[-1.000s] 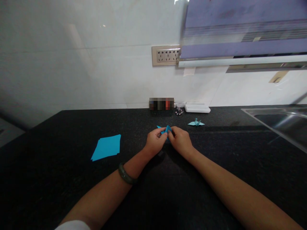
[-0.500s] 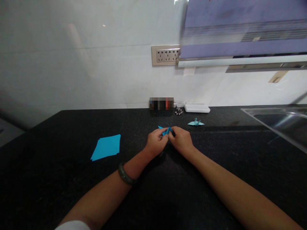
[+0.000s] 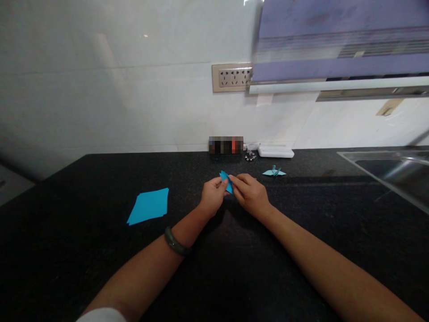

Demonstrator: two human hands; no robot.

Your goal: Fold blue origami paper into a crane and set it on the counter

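Folded blue paper (image 3: 227, 180) sits pinched between both hands, near the middle of the worktop (image 3: 100, 250) and a bit toward its back edge. Small, pointed piece, tilted, one tip sticking up and to the left above the fingers. Cannot tell if its lower edge touches the worktop.

Left hand (image 3: 211, 197): closed, fingertips gripping the left side of the folded blue paper, thumb side up. Dark green bracelet (image 3: 174, 243) on that wrist. Right hand (image 3: 250, 193): closed too, thumb and forefinger nipping the right side of the same piece, other fingers curled under. Hands almost touching each other, both forearms running in from the front edge.

Stack of flat blue sheets (image 3: 149, 205) lies left of the hands, well apart, toward the left side of the worktop. Finished paper crane (image 3: 274, 171), paler blue, stands right of the hands and closer to the back edge, not touched.

Along the back edge against the wall: blurred-out item (image 3: 225, 145), small dark beaded thing (image 3: 250, 156) just beside it, then a flat white tray (image 3: 276, 151). Steel sink (image 3: 395, 172) set into the right end of the worktop. Socket strip (image 3: 232, 77) on the white wall above, purple hood (image 3: 338, 40) overhanging the upper right.
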